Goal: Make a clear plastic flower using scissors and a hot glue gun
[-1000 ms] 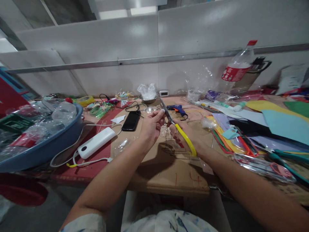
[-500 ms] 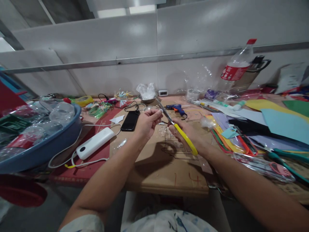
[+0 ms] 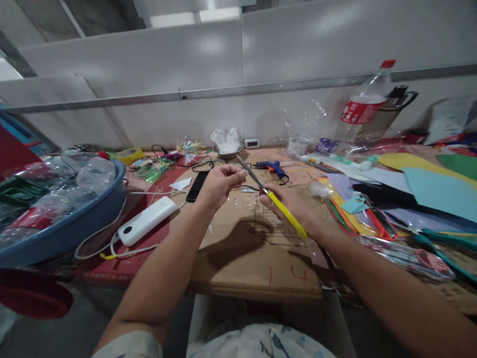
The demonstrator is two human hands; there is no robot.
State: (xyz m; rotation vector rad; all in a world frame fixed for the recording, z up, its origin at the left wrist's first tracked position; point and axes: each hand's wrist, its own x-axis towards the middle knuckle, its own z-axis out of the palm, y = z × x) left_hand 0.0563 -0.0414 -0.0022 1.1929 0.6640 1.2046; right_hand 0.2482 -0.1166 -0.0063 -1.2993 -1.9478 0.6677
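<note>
My right hand (image 3: 288,206) grips yellow-handled scissors (image 3: 272,199), their metal blades pointing up and left toward my left hand. My left hand (image 3: 218,184) is closed on a small piece of clear plastic (image 3: 238,178), held just left of the blades. Both hands hover over a brown cardboard sheet (image 3: 253,253) with pen lines drawn on it. A black phone (image 3: 197,185) lies on the cardboard just left of my left hand.
A blue tub (image 3: 63,223) of crushed plastic bottles stands at the left. A white power bank (image 3: 147,226) with cable lies beside it. A blue glue gun (image 3: 274,167), a soda bottle (image 3: 367,104) and coloured sheets (image 3: 428,191) fill the right side.
My left hand has drawn slightly left and turned, now covering part of the phone. The scissors have tilted a little, blades still at the clear piece.
</note>
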